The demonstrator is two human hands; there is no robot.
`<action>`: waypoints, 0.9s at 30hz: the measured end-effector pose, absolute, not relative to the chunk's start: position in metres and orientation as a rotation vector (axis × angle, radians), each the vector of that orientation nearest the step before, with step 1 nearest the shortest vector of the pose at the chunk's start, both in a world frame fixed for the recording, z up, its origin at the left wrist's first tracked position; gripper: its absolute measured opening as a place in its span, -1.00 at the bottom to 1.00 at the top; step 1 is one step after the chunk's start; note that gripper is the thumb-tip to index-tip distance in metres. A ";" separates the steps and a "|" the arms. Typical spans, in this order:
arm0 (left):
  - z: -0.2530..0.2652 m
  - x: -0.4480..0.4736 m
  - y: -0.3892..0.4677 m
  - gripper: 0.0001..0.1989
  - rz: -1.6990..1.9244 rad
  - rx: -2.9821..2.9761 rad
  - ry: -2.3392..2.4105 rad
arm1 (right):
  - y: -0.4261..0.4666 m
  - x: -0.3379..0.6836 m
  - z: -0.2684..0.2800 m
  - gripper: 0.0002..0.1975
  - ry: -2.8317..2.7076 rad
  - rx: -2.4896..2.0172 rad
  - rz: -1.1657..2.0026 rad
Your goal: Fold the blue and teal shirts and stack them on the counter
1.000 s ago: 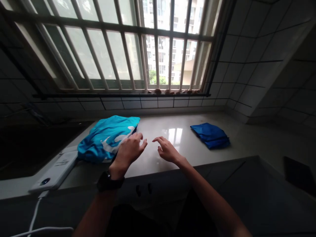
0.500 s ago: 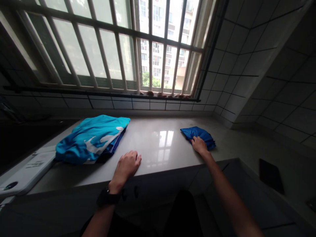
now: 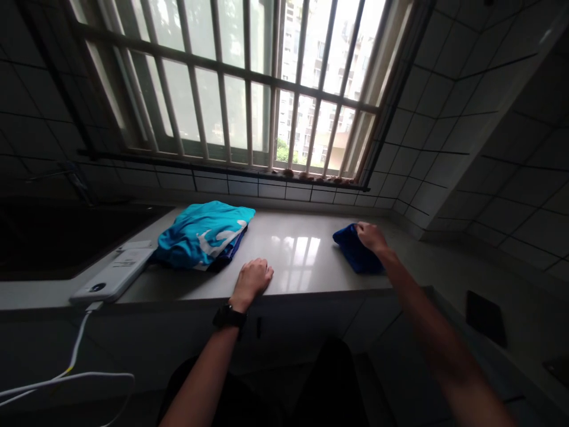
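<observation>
My right hand (image 3: 371, 236) pinches the back edge of a small folded blue cloth (image 3: 355, 252) on the right part of the countertop. The cloth's edge is lifted toward the fingertips, while its lower part still touches the counter. My left hand (image 3: 253, 277), with a black watch (image 3: 230, 317) on the wrist, rests near the front edge of the counter, fingers curled loosely and nothing visible in them. Left of it lies a larger turquoise garment (image 3: 204, 231) with a white print, bunched over darker fabric.
A white power bank (image 3: 118, 273) with a white cable (image 3: 76, 350) lies left of the garment, beside a dark sink (image 3: 44, 249) and faucet. A dark flat object (image 3: 485, 317) lies on the counter at right. A barred window (image 3: 249, 77) stands behind the pale countertop (image 3: 284, 237).
My right hand has moved from the front of the blue cloth to its back edge, and the cloth's shape has shifted. The view has swung left, showing more sink and cable.
</observation>
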State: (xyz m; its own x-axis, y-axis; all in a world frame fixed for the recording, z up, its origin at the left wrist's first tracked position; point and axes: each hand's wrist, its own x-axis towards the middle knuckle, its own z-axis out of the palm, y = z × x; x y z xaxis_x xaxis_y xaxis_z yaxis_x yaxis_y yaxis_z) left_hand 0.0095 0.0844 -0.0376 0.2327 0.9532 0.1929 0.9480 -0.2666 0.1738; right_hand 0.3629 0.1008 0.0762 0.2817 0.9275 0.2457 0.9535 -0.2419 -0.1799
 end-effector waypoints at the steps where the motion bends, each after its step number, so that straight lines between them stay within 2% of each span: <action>1: -0.037 0.010 0.084 -0.67 0.411 2.446 1.890 | 0.102 0.358 0.096 -0.60 -1.723 -2.185 -0.202; 4: -0.037 0.010 0.083 -0.67 0.421 2.427 1.891 | 0.106 0.336 0.157 -0.65 -1.755 -1.955 -0.379; 6: -0.037 0.011 0.082 -0.67 0.424 2.418 1.891 | 0.107 0.321 0.194 -0.63 -1.789 -1.851 -0.377; 9: -0.037 0.011 0.082 -0.67 0.430 2.417 1.882 | 0.112 0.298 0.233 -0.41 -1.731 -1.723 -0.421; 11: -0.037 0.012 0.081 -0.67 0.431 2.413 1.889 | 0.116 0.285 0.238 -0.34 -1.589 -1.639 -0.521; 14: -0.037 0.011 0.080 -0.68 0.422 2.415 1.896 | 0.124 0.268 0.209 -0.46 -1.535 -1.628 -0.553; 19: -0.036 0.009 0.080 -0.69 0.365 2.447 1.865 | 0.134 0.259 0.116 -0.62 -2.002 -2.009 -0.200; 23: -0.037 0.009 0.081 -0.69 0.354 2.438 1.878 | 0.135 0.253 0.072 -0.53 -1.986 -2.093 -0.130; 27: -0.037 0.009 0.081 -0.69 0.350 2.438 1.877 | 0.113 0.232 0.036 -0.48 -2.096 -1.996 -0.015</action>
